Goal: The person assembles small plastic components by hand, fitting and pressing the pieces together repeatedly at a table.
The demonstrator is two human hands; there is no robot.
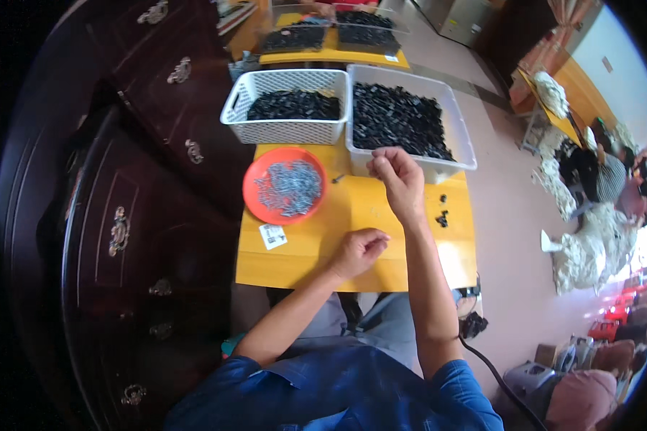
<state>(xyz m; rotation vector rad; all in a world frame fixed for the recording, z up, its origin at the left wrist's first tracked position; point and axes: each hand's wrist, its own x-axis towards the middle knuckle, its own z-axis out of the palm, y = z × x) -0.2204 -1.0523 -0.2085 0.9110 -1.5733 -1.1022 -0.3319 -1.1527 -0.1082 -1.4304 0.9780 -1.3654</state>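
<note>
My left hand is held low over the near part of the yellow table. Its fingers are curled and pressed together, and whatever they may hold is hidden. At the front wall of a clear plastic bin is my right hand, fingers also curled with the thumb against them; I cannot make out anything in it. The bin holds many small black plastic pieces. Left of the hands, an orange-red plate carries a heap of small silvery screw-like metal parts.
A white perforated basket of black pieces stands beside the bin. A few loose black pieces lie at the table's right, a white label below the plate. Dark wooden drawers rise at left. Other people sit far right; another is across the table.
</note>
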